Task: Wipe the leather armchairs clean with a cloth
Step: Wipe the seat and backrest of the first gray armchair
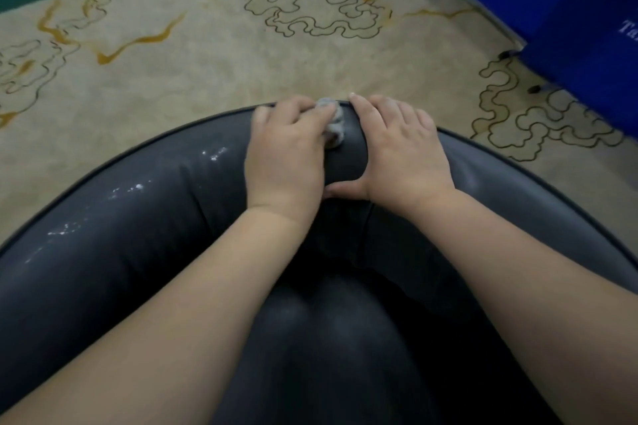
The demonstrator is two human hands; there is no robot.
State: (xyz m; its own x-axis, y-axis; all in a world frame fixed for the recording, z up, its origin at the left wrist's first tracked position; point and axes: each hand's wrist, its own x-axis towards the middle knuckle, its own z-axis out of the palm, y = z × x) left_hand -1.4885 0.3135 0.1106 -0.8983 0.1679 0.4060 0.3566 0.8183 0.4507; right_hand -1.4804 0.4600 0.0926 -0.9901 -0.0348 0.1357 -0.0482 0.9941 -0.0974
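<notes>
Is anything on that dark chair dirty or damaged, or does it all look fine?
Yes: whitish flecks run along the armchair's curved back, to the left of the hands. They stand out on the dark leather; whether dirt or scuffing, I cannot tell. The left hand presses a grey cloth at the rim, apart from them; the right hand rests flat beside it.

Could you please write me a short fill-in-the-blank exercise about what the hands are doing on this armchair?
1. The left hand presses a small grey ____ on the armchair.
2. The right hand rests ____ on the leather.
3. White specks lie to the ____ of both hands.

Answers: cloth; flat; left
</notes>
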